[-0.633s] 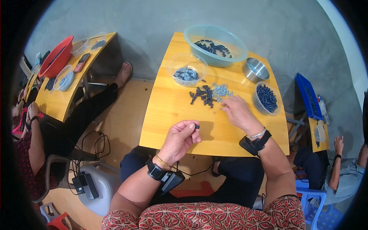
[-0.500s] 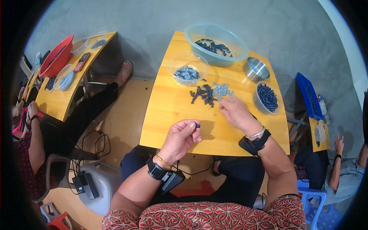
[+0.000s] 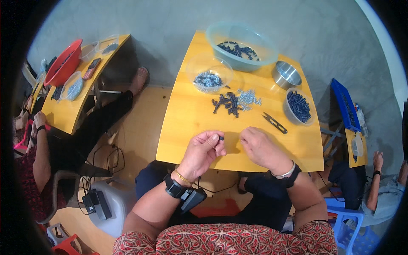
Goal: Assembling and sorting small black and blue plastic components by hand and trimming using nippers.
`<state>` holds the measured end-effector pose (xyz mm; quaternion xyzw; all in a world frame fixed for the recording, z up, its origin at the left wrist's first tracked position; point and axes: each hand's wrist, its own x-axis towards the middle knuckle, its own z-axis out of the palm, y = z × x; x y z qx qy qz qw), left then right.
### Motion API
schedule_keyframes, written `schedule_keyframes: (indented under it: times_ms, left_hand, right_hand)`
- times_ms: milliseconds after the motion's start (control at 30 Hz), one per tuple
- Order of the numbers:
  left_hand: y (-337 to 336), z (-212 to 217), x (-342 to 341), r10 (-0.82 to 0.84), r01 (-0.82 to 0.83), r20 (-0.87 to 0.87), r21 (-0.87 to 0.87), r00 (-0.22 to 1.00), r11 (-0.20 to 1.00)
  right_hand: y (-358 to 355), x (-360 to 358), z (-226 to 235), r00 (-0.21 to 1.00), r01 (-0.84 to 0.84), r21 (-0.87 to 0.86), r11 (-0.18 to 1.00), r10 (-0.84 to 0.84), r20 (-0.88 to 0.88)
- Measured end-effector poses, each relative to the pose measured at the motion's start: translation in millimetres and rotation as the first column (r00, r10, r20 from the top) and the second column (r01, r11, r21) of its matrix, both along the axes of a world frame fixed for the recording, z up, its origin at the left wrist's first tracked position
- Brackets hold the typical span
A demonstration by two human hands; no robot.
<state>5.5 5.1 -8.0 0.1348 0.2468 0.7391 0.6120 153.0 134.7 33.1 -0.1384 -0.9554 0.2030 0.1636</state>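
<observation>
Between thumb and fingers, my left hand pinches a small black plastic piece above the near part of the table. To its right, my right hand is closed with its fingertips together, pointing toward that piece; whatever it may hold is too small or hidden. Beyond both hands lies a loose pile of black plastic pieces, touching a heap of small silvery metal parts. Black thread snips lie on the tabletop, beyond and right of my right hand.
The yellow table carries a clear tub of mixed parts, a pale teal basin, a steel bowl and a tub of black pieces. People sit at tables on both sides. A grey stool with cables stands at left.
My right hand has drawn back from the silvery heap toward my left hand, uncovering the snips. The left hand keeps its pinch on the black plastic piece.
</observation>
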Motion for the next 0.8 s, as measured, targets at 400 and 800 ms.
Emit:
schedule_keyframes:
  times_ms: [400, 800]
  left_hand:
    - [-3, 1, 2, 0.006, -0.006, 0.010, -0.002, 1.000, 1.000]
    - [1, -5, -1, -0.026, 0.024, 0.042, 0.031, 0.999, 0.999]
  right_hand:
    - [28, 3, 9, 0.960, 0.203, -0.470, 0.859, -0.269, -0.077]
    - [-7, -18, -2, 0.921, -0.145, -0.764, 0.629, -0.197, -0.337]
